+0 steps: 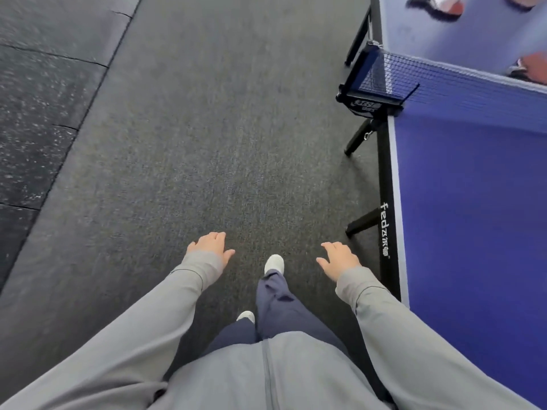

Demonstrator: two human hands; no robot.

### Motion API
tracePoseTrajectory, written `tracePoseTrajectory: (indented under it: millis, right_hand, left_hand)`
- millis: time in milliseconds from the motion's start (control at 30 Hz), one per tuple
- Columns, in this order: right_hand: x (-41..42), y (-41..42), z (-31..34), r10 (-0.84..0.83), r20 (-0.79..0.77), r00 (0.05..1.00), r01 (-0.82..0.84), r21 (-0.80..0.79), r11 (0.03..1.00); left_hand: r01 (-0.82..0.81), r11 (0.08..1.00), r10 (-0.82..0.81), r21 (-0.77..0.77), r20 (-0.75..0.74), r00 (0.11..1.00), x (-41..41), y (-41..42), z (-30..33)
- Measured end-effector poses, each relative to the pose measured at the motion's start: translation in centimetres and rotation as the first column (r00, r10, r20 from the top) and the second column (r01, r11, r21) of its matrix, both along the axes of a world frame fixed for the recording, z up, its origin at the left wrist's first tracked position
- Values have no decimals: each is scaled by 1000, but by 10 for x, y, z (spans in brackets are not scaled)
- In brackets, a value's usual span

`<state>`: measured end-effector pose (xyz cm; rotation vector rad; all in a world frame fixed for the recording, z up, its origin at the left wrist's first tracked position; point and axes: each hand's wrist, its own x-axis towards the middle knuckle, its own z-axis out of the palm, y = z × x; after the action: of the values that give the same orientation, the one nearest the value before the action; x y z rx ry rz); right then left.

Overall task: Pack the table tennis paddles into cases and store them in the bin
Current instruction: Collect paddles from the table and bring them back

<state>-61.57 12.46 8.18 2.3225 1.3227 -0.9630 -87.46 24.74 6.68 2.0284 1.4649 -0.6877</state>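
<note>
Both hands are empty, fingers loosely spread: left hand point(210, 244), right hand point(340, 258), hanging over the floor point(207, 143). Blurred red paddles point(529, 68) lie beyond the net point(414, 81) on the desk point(473, 217). Walk along its edge first; reach only once alongside them.

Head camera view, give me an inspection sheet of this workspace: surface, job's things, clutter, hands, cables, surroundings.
Surface: blue table tennis table with a black side rail, at the right; near half bare where visible.
Job's things: blurred red paddle-like shapes lying on the far half beyond the black net; too blurred to count. No cases or bin seen.
Clutter: nothing seen.
Hands: left hand and right hand both held out over the floor, fingers relaxed, holding nothing.
Cables: nothing seen.
Surroundings: dark grey carpet floor; speckled black rubber mats along the left; person in grey sleeves stands beside the table.
</note>
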Motion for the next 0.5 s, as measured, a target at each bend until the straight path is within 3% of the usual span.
tracePoseTrajectory:
  millis: [200, 367, 500]
  right_hand:
    - [33, 72, -24, -21, -80, 997, 18, -35, 999]
    - [65, 131, -29, -34, -121, 992, 24, -84, 996]
    - [84, 177, -30, -138, -194, 971, 124, -86, 989]
  left_hand:
    - [-139, 988, 140, -65, 9, 990, 31, 72, -12]
    - [-117, 991, 114, -70, -42, 993, 58, 137, -10]
    - [-218, 971, 219, -96, 0, 976, 71, 189, -10]
